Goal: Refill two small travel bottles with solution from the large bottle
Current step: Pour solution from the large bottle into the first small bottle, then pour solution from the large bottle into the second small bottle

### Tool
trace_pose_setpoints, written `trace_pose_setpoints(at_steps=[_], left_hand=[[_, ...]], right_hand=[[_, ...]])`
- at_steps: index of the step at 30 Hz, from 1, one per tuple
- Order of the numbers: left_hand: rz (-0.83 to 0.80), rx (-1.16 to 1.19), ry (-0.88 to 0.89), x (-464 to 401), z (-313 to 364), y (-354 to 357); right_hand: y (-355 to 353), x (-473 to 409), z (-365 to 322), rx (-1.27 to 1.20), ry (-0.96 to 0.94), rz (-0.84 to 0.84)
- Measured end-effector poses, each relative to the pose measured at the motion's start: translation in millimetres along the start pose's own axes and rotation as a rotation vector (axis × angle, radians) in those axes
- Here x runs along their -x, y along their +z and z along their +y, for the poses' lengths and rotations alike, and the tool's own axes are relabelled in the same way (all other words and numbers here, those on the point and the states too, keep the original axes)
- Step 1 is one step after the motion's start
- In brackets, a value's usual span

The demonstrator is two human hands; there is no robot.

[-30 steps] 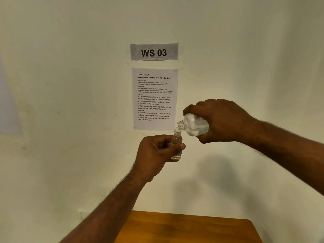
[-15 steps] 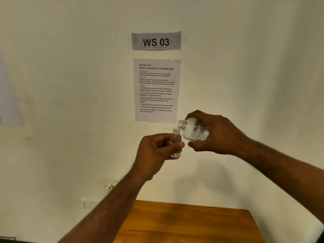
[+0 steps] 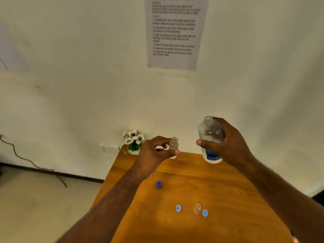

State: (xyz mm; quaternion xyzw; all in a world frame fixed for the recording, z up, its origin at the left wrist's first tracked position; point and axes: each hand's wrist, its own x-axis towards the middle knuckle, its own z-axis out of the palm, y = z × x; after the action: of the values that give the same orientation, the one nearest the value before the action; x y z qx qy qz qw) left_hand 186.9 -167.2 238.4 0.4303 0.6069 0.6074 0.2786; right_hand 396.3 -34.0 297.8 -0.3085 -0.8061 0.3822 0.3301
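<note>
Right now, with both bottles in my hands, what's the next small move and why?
Probably set the small travel bottle in your left hand down on the table: the large bottle in your right hand is upright, no longer pouring, and a light blue cap waits there.

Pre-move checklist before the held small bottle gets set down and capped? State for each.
1. Large clear plastic bottle upright, not pouring in right hand: ok.
2. Small clear travel bottle upright, held by left hand: ok.
3. Fill level in it: cannot tell, blurred.
4. Two light blue caps and a dark blue cap lie on the wooden table: ok.
5. Second small clear bottle stands uncapped between the light blue caps: ok; whether filled, cannot tell.
</note>
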Motion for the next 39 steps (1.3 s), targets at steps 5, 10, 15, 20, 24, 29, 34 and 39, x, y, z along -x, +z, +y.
trace_pose_setpoints(at_steps=[5,10,15,20,24,29,34,39], left_hand=[[-0.015,0.003,-0.197,23.8,-87.6,-8.3],[-0.034,-0.149,-0.359,40.6,-162.4,-7.5],[-0.1,-0.287,-0.455,48.6,-213.9,3.3],[-0.236,-0.465,-0.469,57.1,-247.9,4.4],[-0.304,-0.535,-0.443,63.0,-261.6,2.8],[-0.318,-0.543,-0.441,64.6,-266.4,3.3],[-0.381,-0.541,-0.497,60.0,-266.0,6.3],[-0.416,-0.635,-0.329,47.0,-237.7,26.1]], right_hand=[[30.8,21.8,39.1,-0.039,0.128,-0.052],[68.5,36.4,73.7,-0.047,0.258,-0.058],[103.1,51.8,108.0,-0.03,0.386,-0.032],[122.2,65.8,126.7,-0.013,0.447,0.014],[125.6,73.5,133.0,0.019,0.467,0.032],[121.1,77.9,134.0,0.026,0.47,0.034],[113.9,78.5,129.3,0.023,0.461,0.05],[93.7,79.7,122.8,0.028,0.433,0.076]])
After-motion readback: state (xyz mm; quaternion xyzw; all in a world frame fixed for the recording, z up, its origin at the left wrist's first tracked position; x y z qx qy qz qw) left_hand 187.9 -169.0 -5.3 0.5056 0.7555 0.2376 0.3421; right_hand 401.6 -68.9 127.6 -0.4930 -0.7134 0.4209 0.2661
